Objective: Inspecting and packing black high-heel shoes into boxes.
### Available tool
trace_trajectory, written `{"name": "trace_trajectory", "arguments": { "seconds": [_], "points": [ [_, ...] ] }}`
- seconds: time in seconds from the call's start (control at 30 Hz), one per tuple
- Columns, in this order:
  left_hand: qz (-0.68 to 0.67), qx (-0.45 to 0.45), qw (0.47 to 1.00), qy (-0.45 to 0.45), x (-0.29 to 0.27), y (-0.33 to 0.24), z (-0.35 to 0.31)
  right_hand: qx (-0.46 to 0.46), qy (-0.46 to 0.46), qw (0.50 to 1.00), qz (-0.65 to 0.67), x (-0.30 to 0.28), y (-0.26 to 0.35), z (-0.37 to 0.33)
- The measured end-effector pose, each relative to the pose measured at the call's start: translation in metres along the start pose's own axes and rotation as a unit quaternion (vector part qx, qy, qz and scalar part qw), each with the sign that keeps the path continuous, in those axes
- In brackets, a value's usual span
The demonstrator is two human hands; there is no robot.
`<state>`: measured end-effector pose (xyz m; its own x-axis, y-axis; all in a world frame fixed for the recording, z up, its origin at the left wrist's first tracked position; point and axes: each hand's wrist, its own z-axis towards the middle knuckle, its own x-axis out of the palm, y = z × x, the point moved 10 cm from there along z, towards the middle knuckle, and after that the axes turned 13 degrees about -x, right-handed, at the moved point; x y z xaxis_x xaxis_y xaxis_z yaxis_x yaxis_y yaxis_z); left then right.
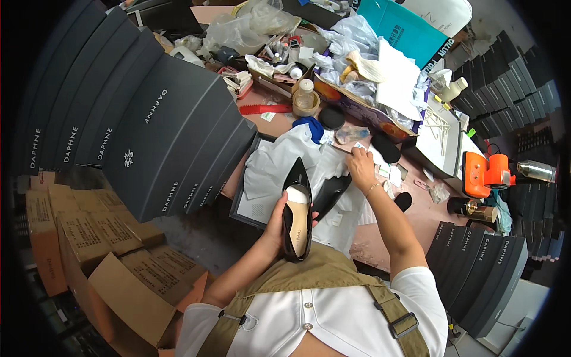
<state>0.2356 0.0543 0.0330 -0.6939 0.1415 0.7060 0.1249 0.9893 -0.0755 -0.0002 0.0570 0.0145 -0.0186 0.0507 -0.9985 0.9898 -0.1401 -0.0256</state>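
Observation:
My left hand (275,221) is closed round the side of a black pointed pump (304,229), held upright with its toe pointing away from me. A white wad fills the toe above the beige insole. A second black shoe (331,193) lies just right of it on white tissue paper (267,169), in an open dark shoebox (245,215). Beyond that shoe, my right hand (361,169) is closed, with a thin dark stick-like tool (341,149) showing at its fingertips. The tool's kind is too small to tell.
Dark shoeboxes (172,119) are stacked at left, with more at right (476,273). Cartons (101,238) stand lower left. On the pink table are a red comb (264,109), a tape roll (306,102), black round pads (331,118), and an orange device (488,175).

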Motion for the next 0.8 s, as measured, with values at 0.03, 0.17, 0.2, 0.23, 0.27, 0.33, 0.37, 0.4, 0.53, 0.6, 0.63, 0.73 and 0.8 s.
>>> {"name": "trace_trajectory", "arguments": {
  "seconds": [0.03, 0.17, 0.2, 0.23, 0.27, 0.33, 0.37, 0.4, 0.53, 0.6, 0.63, 0.73, 0.8],
  "points": [
    [-0.001, -0.003, 1.000, 0.002, -0.004, 0.002, 0.003, 0.027, 0.016, 0.999, 0.004, 0.005, -0.008, -0.009],
    [0.008, -0.047, 0.999, 0.005, -0.014, 0.014, 0.015, 0.024, -0.070, 0.996, -0.047, 0.000, -0.003, -0.021],
    [0.027, -0.054, 0.998, 0.009, -0.011, 0.015, 0.014, 0.052, -0.079, 0.995, -0.028, 0.009, -0.009, -0.024],
    [0.030, -0.050, 0.998, 0.004, -0.010, 0.015, 0.013, 0.077, -0.090, 0.993, -0.008, 0.015, -0.011, -0.024],
    [0.032, -0.046, 0.998, -0.002, -0.009, 0.015, 0.014, 0.102, -0.102, 0.990, 0.011, 0.020, -0.014, -0.026],
    [0.039, -0.035, 0.999, -0.009, -0.009, 0.014, 0.010, 0.108, -0.109, 0.988, 0.010, 0.009, -0.009, -0.027],
    [0.046, -0.032, 0.998, -0.008, -0.009, 0.014, 0.009, 0.103, -0.136, 0.985, -0.005, 0.001, -0.005, -0.031],
    [0.054, -0.029, 0.998, -0.006, -0.011, 0.013, 0.008, 0.099, -0.164, 0.981, -0.019, -0.007, -0.001, -0.034],
    [0.015, -0.032, 0.999, -0.003, -0.021, 0.015, 0.004, 0.115, -0.099, 0.985, 0.085, -0.010, 0.004, -0.045],
    [0.021, -0.035, 0.999, -0.006, -0.021, 0.014, 0.005, 0.139, -0.024, 0.987, 0.077, 0.010, -0.001, -0.042],
    [0.034, -0.030, 0.999, -0.006, -0.021, 0.014, 0.006, 0.118, -0.093, 0.988, 0.041, 0.005, 0.002, -0.041],
    [0.047, -0.028, 0.998, -0.009, -0.020, 0.017, 0.004, 0.179, -0.016, 0.978, 0.102, 0.038, -0.002, -0.039],
    [0.041, -0.021, 0.999, -0.016, -0.021, 0.016, 0.003, 0.174, -0.013, 0.978, 0.117, 0.049, -0.005, -0.035]
  ]
}}
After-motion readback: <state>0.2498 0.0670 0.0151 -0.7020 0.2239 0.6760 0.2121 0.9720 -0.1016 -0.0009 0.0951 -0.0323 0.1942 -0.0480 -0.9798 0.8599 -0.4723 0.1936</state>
